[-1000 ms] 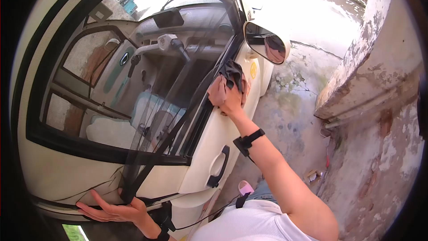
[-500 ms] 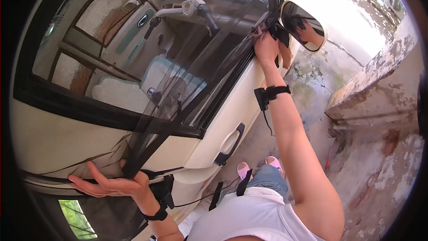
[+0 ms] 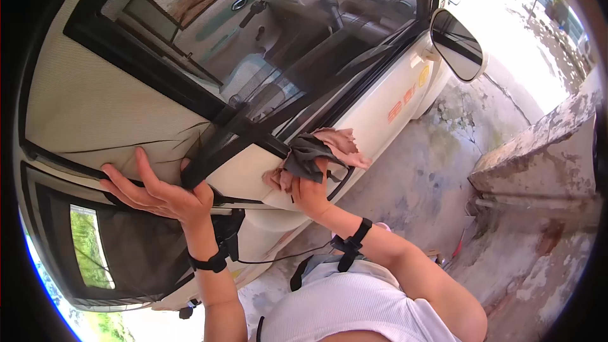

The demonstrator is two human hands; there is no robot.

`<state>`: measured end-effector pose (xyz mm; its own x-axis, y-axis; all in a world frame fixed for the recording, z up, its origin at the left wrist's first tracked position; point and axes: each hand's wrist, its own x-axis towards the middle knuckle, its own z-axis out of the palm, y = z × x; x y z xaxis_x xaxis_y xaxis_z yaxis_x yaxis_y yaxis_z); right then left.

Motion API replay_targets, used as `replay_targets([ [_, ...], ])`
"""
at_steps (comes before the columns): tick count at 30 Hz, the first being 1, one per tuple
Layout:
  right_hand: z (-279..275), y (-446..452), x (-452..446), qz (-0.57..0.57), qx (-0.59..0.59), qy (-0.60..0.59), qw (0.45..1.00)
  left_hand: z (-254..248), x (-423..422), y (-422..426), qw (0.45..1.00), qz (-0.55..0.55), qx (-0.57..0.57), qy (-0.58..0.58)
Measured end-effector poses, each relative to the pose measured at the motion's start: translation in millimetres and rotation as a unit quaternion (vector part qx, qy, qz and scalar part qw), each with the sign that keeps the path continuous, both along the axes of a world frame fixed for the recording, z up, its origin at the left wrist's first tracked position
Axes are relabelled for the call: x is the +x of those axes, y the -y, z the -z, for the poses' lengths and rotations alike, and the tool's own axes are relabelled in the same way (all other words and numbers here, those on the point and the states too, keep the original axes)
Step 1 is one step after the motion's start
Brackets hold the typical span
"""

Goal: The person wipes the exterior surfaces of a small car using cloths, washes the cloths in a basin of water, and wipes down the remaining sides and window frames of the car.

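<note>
My left hand (image 3: 161,193) is raised with its fingers spread against the beige side of a small vehicle. The end of a black bar (image 3: 206,161) crosses its thumb, between thumb and palm; how firmly it is gripped I cannot tell. My right hand (image 3: 310,193) is closed on a crumpled cloth (image 3: 310,155), dark grey and dusty pink, pressed against the white door (image 3: 373,101) just below the window. The cloth and hand partly cover the black door handle (image 3: 342,183). Both wrists wear black straps with small devices.
A side mirror (image 3: 455,44) sticks out at the door's front end. Behind the window glass is a handlebar (image 3: 310,0). A peeling wall (image 3: 538,145) stands to the right, beyond stained concrete ground (image 3: 405,177). A thin cable (image 3: 285,258) runs from the left wrist device.
My right hand has come back from beside the mirror to the door near the handle, bringing the cloth along. My left hand keeps its place at the bar end. The view has shifted.
</note>
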<state>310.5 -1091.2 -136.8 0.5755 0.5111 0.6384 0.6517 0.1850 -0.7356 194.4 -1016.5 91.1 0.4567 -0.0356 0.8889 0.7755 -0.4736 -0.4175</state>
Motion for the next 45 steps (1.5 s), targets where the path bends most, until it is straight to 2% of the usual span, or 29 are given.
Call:
replay_targets([
  [1, 4, -5, -8, -0.005, 0.004, 0.005, 1.0, 0, 1, 1, 1.0, 0.009, -0.007, 0.003],
  [2, 3, -9, -18, -0.124, 0.047, -0.216, 0.967, -1, 1, 2, 1.0, 0.006, -0.003, 0.008],
  [3, 4, -13, -23, -0.235, 0.082, -0.423, 0.871, -1, 2, 2, 1.0, 0.012, -0.011, 0.007],
  [4, 8, -18, -22, -0.239, 0.081, -0.419, 0.872, -1, 2, 3, 1.0, 0.017, -0.019, 0.005],
  [5, -13, -21, -11, -0.134, 0.077, -0.172, 0.973, -1, 2, 3, 0.999, 0.025, -0.025, 0.007],
  [6, -36, -26, 0, -0.018, 0.069, 0.09, 0.993, -1, 1, 4, 0.999, 0.021, -0.025, 0.011],
  [7, -57, -30, 10, -0.023, 0.069, 0.093, 0.993, -1, 1, 5, 0.999, 0.032, -0.03, 0.009],
  [9, -92, -39, 27, -0.114, 0.127, 0.117, 0.978, -2, 2, 7, 0.998, 0.043, -0.036, 0.006],
  [12, -104, -47, 40, -0.143, 0.151, 0.143, 0.968, -1, 2, 6, 0.998, 0.039, -0.039, 0.012],
  [14, -86, -45, 40, -0.173, 0.13, 0.125, 0.968, -1, 3, 5, 0.998, 0.038, -0.038, 0.011],
  [16, -52, -36, 37, -0.106, 0.09, 0.123, 0.983, 0, 2, 4, 0.999, 0.028, -0.034, 0.016],
  [18, -12, -17, 45, -0.125, 0.021, 0.167, 0.978, 3, -1, 4, 0.999, 0.022, -0.039, 0.014],
  [20, 22, 11, 48, -0.203, -0.045, 0.042, 0.977, 5, 2, 6, 0.999, 0.008, -0.041, 0.029],
  [22, 27, 46, 52, -0.26, -0.069, -0.144, 0.952, 9, -1, 12, 0.995, 0.086, -0.052, 0.02],
  [23, 28, 57, 60, -0.276, -0.072, -0.135, 0.949, 16, -3, 20, 0.996, 0.073, -0.041, -0.002],
  [24, 27, 65, 69, -0.214, -0.1, 0.02, 0.971, 24, -8, 25, 0.997, 0.06, -0.03, -0.024],
  [25, 24, 68, 76, -0.145, -0.12, 0.173, 0.967, 35, -17, 31, 0.995, 0.067, -0.044, -0.06],
  [26, 8, 71, 80, -0.173, -0.093, 0.176, 0.965, 37, -22, 39, 0.991, 0.075, -0.06, -0.094],
  [27, 8, 63, 80, -0.159, -0.073, 0.229, 0.958, 38, -27, 44, 0.992, 0.063, -0.06, -0.089],
  [28, 10, 53, 79, -0.144, -0.054, 0.279, 0.948, 39, -29, 51, 0.987, 0.066, -0.121, -0.079],
  [29, 15, 42, 70, -0.193, -0.105, 0.252, 0.942, 39, -29, 57, 0.978, 0.07, -0.182, -0.068],
  [30, 13, 32, 57, -0.201, -0.102, 0.256, 0.94, 38, -28, 61, 0.979, 0.062, -0.181, -0.063],
  [32, 9, 15, 28, -0.22, -0.001, 0.271, 0.937, 38, -27, 65, 0.982, 0.073, -0.175, -0.013],
  [34, 4, 15, -4, -0.285, -0.021, 0.146, 0.947, 39, -26, 74, 0.978, 0.061, -0.201, -0.009],
  [35, 3, 14, -9, -0.304, 0.03, 0.223, 0.926, 40, -24, 78, 0.968, 0.056, -0.243, -0.012],
  [38, 2, 7, -6, -0.349, 0.018, 0.405, 0.845, 49, -22, 95, 0.949, 0.052, -0.311, -0.02],
  [40, -25, 11, 22, -0.325, 0.039, 0.426, 0.843, 55, -31, 108, 0.941, 0.051, -0.333, -0.023],
  [41, -24, 12, 47, -0.305, 0.016, 0.471, 0.828, 59, -44, 119, 0.938, 0.024, -0.344, -0.027],
  [45, -1, 20, 129, -0.204, -0.023, 0.508, 0.836, 91, -106, 173, 0.912, -0.078, -0.401, 0.033],
])
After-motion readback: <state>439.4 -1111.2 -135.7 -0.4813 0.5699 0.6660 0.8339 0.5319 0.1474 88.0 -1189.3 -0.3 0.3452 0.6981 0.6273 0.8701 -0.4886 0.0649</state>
